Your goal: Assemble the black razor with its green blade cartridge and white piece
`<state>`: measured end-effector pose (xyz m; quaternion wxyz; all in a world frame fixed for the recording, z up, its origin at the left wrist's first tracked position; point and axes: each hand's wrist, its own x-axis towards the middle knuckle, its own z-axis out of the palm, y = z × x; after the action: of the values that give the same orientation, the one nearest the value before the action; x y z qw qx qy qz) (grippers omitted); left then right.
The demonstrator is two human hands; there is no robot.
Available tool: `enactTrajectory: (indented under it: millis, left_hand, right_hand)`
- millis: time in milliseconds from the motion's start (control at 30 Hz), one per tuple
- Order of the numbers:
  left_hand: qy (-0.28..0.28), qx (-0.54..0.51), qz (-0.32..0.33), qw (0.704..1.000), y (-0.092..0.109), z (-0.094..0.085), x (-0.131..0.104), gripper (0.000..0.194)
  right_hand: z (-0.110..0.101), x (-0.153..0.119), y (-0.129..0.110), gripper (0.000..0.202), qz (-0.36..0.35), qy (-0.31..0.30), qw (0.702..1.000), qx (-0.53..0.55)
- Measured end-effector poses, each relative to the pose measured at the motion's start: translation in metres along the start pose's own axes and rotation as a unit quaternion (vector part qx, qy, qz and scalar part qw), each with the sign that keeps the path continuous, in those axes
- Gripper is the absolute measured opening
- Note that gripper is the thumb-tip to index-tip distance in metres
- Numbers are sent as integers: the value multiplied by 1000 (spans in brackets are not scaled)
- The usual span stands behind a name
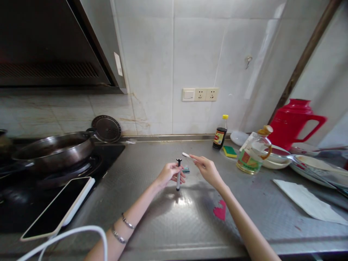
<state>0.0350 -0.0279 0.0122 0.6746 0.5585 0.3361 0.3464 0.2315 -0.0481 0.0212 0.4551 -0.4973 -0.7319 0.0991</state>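
My left hand [170, 173] is closed around a slim grey rod with black ends [178, 177], held upright above the counter. The rod's black top spreads out like a small T; its exact kind I cannot make out. Just right of it, my right hand [205, 167] pinches a small white elongated piece [186, 154] at its fingertips, apart from the rod. Small green cylinders [186, 170], which look like batteries, lie on the metal counter [152, 224] between the two hands, close behind my left fingers.
On the left, a steel pan [54, 148] sits on the black stove, with a phone [58, 206] and white cable in front. To the right are a sauce bottle [219, 134], sponge [230, 151], oil jug [252, 154], red thermos [289, 123], bowls and a white paper [307, 199].
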Motion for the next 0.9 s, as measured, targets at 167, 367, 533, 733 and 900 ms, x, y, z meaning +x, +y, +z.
enactTrajectory:
  millis: [167,367,533,733,900]
  left_hand:
    - [-21,-22,36,999,-1,-1,1,32]
    - [-55,-53,50,996,-6,1,2,38]
    - [-48,-54,63,995,-10,1,5,31]
    - [-29,-52,72,996,-10,-1,6,31]
    - [-29,-31,80,996,-10,0,7,31]
  right_hand:
    - [3,-16,-15,44,75,17,987,144]
    - [16,-36,-47,44,101,2,977,185]
    - [29,-44,-54,42,73,18,984,161]
    - [33,-49,-54,40,65,36,988,135]
    - [35,-45,-57,40,73,52,989,120]
